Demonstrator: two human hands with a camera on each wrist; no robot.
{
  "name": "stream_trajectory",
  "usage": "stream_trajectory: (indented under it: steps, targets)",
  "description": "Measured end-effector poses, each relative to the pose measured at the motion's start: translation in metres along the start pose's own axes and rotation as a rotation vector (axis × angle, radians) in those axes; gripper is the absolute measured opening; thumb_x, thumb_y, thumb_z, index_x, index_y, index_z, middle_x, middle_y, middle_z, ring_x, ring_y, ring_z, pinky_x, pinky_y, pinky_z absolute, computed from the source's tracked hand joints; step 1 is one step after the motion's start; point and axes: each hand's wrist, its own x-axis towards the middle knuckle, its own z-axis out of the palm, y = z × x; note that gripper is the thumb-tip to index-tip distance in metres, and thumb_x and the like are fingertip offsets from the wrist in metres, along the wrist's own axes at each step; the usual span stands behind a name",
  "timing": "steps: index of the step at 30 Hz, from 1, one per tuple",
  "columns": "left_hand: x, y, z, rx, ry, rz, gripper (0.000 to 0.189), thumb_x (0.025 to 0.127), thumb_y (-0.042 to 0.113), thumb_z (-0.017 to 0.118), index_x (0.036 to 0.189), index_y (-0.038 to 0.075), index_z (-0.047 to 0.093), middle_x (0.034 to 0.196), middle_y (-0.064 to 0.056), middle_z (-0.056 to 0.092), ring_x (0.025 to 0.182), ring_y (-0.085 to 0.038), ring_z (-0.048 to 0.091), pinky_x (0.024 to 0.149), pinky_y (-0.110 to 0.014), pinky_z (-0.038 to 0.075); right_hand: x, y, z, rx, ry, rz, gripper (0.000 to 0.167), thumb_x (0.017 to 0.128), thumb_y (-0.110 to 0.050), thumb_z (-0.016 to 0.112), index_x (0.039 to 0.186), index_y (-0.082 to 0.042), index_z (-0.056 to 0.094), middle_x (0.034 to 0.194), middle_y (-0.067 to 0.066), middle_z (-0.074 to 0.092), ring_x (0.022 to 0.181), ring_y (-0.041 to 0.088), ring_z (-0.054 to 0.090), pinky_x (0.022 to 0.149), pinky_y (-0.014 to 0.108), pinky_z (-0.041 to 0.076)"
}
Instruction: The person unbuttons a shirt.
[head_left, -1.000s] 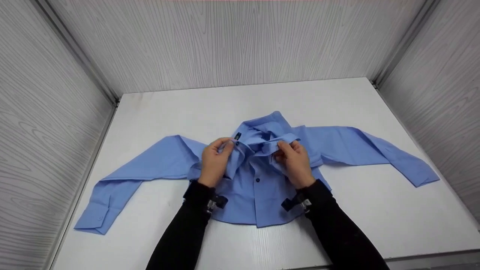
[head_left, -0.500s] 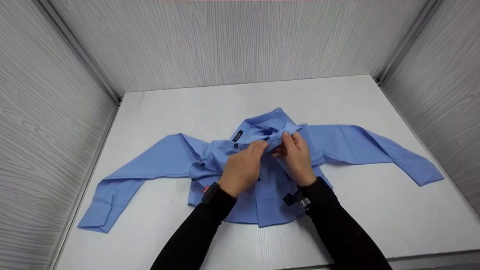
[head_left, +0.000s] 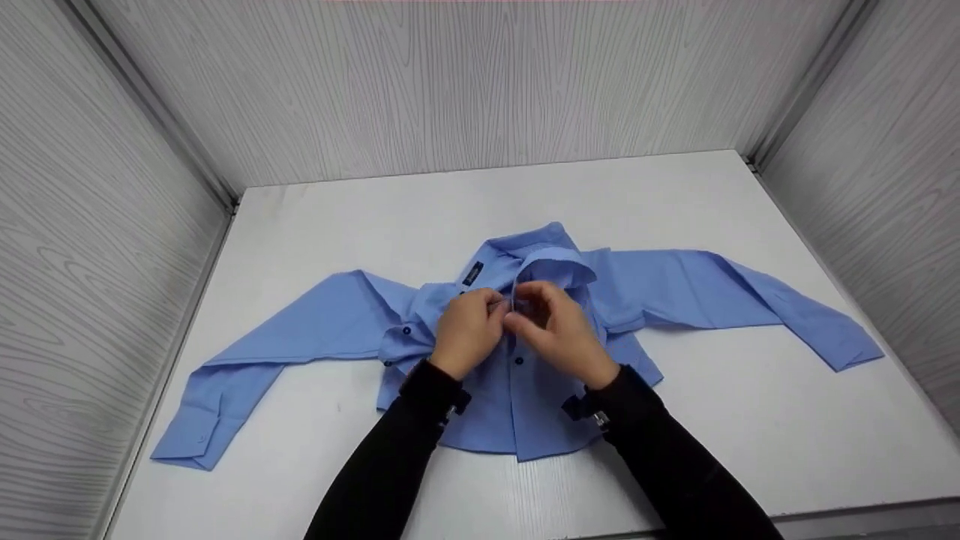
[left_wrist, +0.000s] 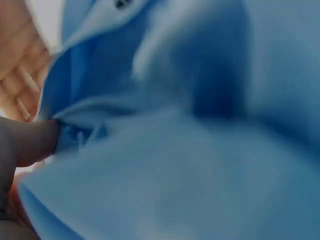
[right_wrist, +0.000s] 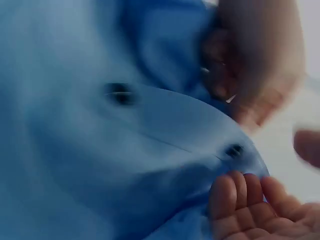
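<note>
A light blue long-sleeved shirt (head_left: pixel 480 420) lies front up with both sleeves spread. At its neckline my left hand (head_left: pixel 469 330) pinches the front edge, its thumb (left_wrist: pixel 35 142) pressed on the cloth in the left wrist view. My right hand (head_left: pixel 562 330) is right beside it, thumb and index finger parted around the same edge. In the right wrist view the right fingers (right_wrist: pixel 240 195) touch the cloth next to a dark button (right_wrist: pixel 234 151), the thumb held away. The collar (head_left: pixel 559 259) stands up behind the hands. The fingertips partly hide the neckline.
The white table (head_left: pixel 337 217) is enclosed by pale wood-grain panels (head_left: pixel 480 82) at the back and sides. A black label (head_left: pixel 472 273) shows inside the collar. Other dark buttons (head_left: pixel 406 330) lie on the folded-back left front.
My left hand crossed rightward from the shirt's left front, then drew back slightly. My right hand released the collar flap and came down and left to meet it at the neckline.
</note>
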Motion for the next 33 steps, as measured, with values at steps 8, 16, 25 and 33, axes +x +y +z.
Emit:
stream_trajectory:
  steps: [8,16,25,33]
  targets:
    - [0.001,-0.005,-0.015,-0.512,-0.122,-0.197,0.017,0.096,0.018,0.072,0.095,0.008,0.086,0.079,-0.001,0.076,0.065,-0.008,0.058,0.064,-0.024,0.047,-0.006,0.005,0.018,-0.383,0.07,-0.202,0.039,0.097,-0.013,0.08,0.13,0.003,0.065,0.121,0.02,0.071,0.108,0.029,0.07,0.093,0.043,0.059]
    - [-0.002,-0.007,-0.013,-0.353,-0.097,-0.134,0.021,0.104,0.02,0.067,0.111,0.009,0.083,0.066,0.001,0.064,0.051,-0.005,0.045,0.057,-0.023,0.041,-0.01,0.01,0.021,-0.499,0.278,-0.311,0.013,0.1,-0.009,0.075,0.11,-0.002,0.079,0.101,0.015,0.079,0.093,0.025,0.078,0.08,0.037,0.064]
    - [-0.004,-0.007,0.005,-0.024,0.051,0.017,0.021,0.104,0.018,0.071,0.116,0.005,0.081,0.11,-0.014,0.082,0.078,-0.024,0.073,0.076,-0.038,0.06,-0.01,0.012,0.023,-0.338,0.307,-0.232,0.008,0.099,-0.012,0.077,0.101,-0.005,0.08,0.092,0.011,0.078,0.079,0.018,0.073,0.069,0.032,0.059]
    - [-0.013,-0.017,0.005,-0.154,0.22,0.097,0.015,0.102,0.019,0.073,0.108,0.009,0.082,0.105,-0.01,0.081,0.091,-0.026,0.076,0.081,-0.043,0.06,-0.002,0.018,0.004,0.408,0.205,0.49,0.018,0.106,-0.024,0.067,0.105,-0.007,0.071,0.08,-0.002,0.061,0.061,0.01,0.048,0.059,0.026,0.041]
